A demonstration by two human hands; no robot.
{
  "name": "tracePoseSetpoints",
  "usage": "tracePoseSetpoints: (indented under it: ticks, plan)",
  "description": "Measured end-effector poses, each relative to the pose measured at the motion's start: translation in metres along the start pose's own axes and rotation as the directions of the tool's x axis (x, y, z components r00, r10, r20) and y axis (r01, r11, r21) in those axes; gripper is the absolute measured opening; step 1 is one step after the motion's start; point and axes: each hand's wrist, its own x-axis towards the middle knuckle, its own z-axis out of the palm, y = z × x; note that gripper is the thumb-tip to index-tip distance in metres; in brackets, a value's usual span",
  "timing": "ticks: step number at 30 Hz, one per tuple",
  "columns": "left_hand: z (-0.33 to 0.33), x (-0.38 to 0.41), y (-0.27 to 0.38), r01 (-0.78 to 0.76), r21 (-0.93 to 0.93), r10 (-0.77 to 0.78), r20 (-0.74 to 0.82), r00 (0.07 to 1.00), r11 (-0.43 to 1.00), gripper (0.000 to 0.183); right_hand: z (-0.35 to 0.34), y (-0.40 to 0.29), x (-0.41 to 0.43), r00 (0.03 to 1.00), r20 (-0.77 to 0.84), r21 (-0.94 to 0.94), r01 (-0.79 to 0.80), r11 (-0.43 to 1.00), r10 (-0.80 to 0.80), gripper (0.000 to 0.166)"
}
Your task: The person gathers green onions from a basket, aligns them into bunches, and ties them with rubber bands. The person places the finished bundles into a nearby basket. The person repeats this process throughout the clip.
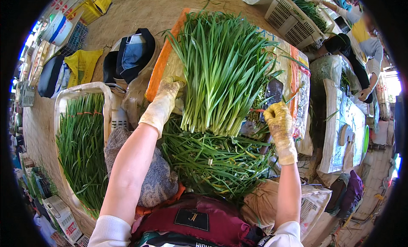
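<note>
A large bunch of green leafy stalks, like garlic chives [220, 71], lies spread on a taped, plastic-wrapped board [165, 65], its pale cut ends towards me. My left hand [173, 87], in a stained cream glove, is at the left side of the stalks; its fingers are partly hidden, so its grip is unclear. My right hand [279, 114], gloved alike, has its fingers curled on the end of a thin red tie [257, 110], right of the stalk ends. Just above it is a dark flat object [274, 89]. Loose leaves [216, 164] are heaped below the board.
At left a white crate [107, 110] holds tied green bunches; a grey fleecy cloth [156, 183] lies beside it. A bucket with dark blue cloth [135, 55] stands behind. Another person [369, 52] works at the right near a wrapped board [342, 122] and a crate [293, 20].
</note>
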Motion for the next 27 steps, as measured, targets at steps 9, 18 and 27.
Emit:
tracePoseSetpoints:
  ticks: [9,18,27]
  plan:
    - [0.001,-0.013,0.002,0.034,0.005,-0.034,0.111,0.993,0.999,0.013,-0.010,0.011,0.005,0.893,0.285,0.386,-0.439,0.811,0.348,0.011]
    - [0.015,-0.047,0.013,-0.007,-0.154,0.020,0.085,0.996,0.988,0.015,0.011,-0.085,0.034,0.910,0.415,0.810,-0.379,0.448,0.018,0.012]
    - [0.006,-0.083,0.034,-0.264,-0.003,0.263,0.070,0.962,0.965,0.005,0.077,-0.161,0.025,0.752,0.642,0.670,-0.644,0.371,0.146,0.013]
